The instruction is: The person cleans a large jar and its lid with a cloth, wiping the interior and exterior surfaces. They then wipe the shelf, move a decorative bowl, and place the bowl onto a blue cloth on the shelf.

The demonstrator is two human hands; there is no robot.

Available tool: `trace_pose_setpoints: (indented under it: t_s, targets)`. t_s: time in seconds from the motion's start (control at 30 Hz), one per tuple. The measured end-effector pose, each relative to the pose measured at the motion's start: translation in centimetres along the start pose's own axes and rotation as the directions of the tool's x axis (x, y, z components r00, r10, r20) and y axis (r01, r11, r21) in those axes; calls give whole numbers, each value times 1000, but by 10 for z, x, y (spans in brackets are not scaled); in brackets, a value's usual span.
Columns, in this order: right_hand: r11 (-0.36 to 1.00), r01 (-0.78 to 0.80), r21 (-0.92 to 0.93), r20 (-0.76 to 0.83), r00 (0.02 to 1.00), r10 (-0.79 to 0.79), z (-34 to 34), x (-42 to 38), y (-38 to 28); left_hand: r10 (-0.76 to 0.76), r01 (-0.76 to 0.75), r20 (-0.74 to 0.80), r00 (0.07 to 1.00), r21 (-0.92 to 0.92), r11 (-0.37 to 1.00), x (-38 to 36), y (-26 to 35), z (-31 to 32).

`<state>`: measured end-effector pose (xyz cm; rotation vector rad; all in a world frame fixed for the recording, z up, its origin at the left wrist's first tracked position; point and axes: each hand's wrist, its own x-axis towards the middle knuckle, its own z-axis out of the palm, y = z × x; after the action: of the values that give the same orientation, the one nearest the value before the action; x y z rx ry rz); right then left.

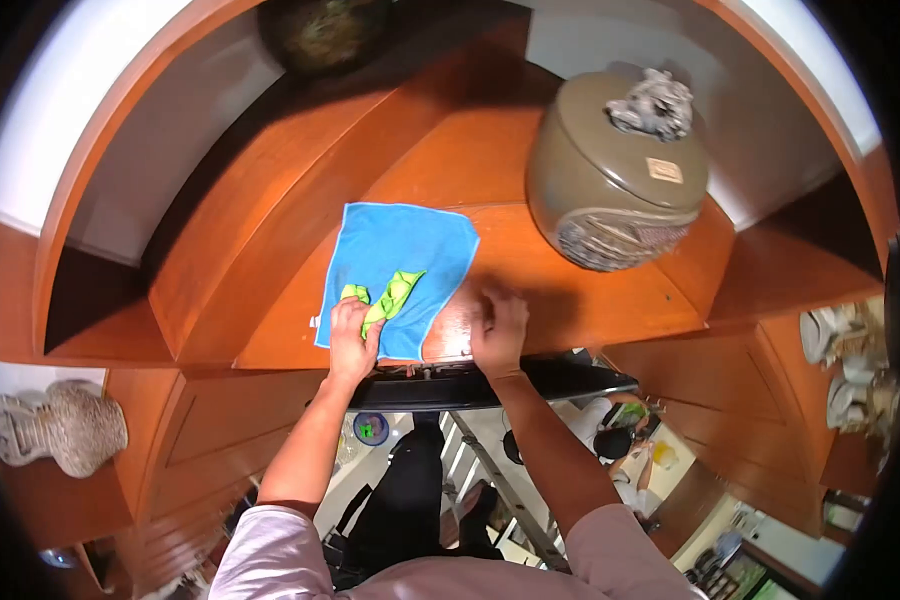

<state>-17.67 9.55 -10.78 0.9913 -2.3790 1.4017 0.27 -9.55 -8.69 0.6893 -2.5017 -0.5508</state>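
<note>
My left hand (351,338) is closed on a crumpled yellow-green cloth (395,296) over the blue cloth (400,240). The blue cloth lies spread on the orange-brown wooden shelf (570,310). To its right, my right hand (499,328) rests at the front of the shelf, with its fingers curled and blurred; whether it holds anything cannot be made out. Behind that hand stands a large olive-brown lidded jar (620,170) with an animal-shaped knob on top.
A dark round pot (325,30) sits on the upper ledge. Textured pottery (85,430) stands on a lower left shelf, with figurines at the right. Below are a ladder (505,480), a blue basin (371,429) and other people (615,440).
</note>
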Motion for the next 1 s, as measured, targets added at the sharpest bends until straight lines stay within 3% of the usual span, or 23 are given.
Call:
trace_pose_setpoints:
  t_s: [0.07,0.1,0.13,0.2,0.27,0.33,0.4,0.43,0.5,0.53,0.57,0.6,0.67,0.73,0.77,0.8,0.83,0.9,0.93,0.97,1.0]
  targets:
    - [994,111,4,200,974,-110,30,5,-9,-183,177,-41,982,-123,977,-5,-8,-7]
    - [985,172,32,266,948,-174,36,18,-23,-386,374,14,922,-286,882,-9,-11,-10]
    - [972,228,64,325,916,-236,47,27,-34,-557,481,61,828,-589,649,-9,-9,-12]
    - [971,228,67,453,860,-233,81,38,-45,-738,377,116,664,-905,197,2,7,-38]
    - [967,254,-1,540,814,-214,95,37,-48,-752,287,224,620,-957,-48,-2,7,-67]
    - [939,310,-147,577,798,-173,91,38,-48,-778,244,158,608,-970,-7,-2,11,-88]
    - [946,178,-270,616,787,27,54,42,-44,-785,301,-42,619,-910,285,2,19,-102]
    - [937,87,-339,629,762,156,25,44,-38,-756,364,-15,654,-871,331,-3,9,-104]
    - [874,132,-467,416,905,86,-23,14,19,-714,473,32,699,-770,429,-25,-18,-110]
    - [896,188,-402,286,955,-72,-45,3,56,-738,504,31,675,-749,430,-29,-19,-108]
    - [787,-59,-614,228,941,249,-65,1,73,-753,515,21,657,-742,429,-36,-20,-107]
    - [565,-272,-779,94,840,534,-70,-2,79,-765,528,14,644,-732,431,-41,-19,-107]
    - [447,-369,-815,-159,884,439,-36,1,69,-795,468,49,604,-830,304,-54,-16,-110]
    - [554,-316,-770,-187,942,277,10,1,37,-806,421,37,590,-866,269,-69,-9,-118]
    - [701,-187,-688,-113,982,151,45,4,4,-817,464,17,577,-830,310,-69,6,-126]
    - [704,-72,-707,228,918,324,73,15,-46,-809,484,30,588,-814,322,-83,0,-128]
    - [874,-29,-484,345,912,221,113,18,-68,-840,532,20,542,-783,324,-96,-7,-129]
    - [952,206,-228,643,766,-12,202,17,-109,-852,538,64,520,-799,268,-102,0,-126]
    - [958,287,5,685,697,-212,212,24,-119,-861,545,74,503,-800,250,-104,3,-121]
    - [947,318,53,704,660,-261,217,41,-124,-848,562,89,523,-784,264,-104,5,-120]
    - [949,314,33,686,684,-250,210,54,-103,-839,566,123,530,-788,242,-106,3,-114]
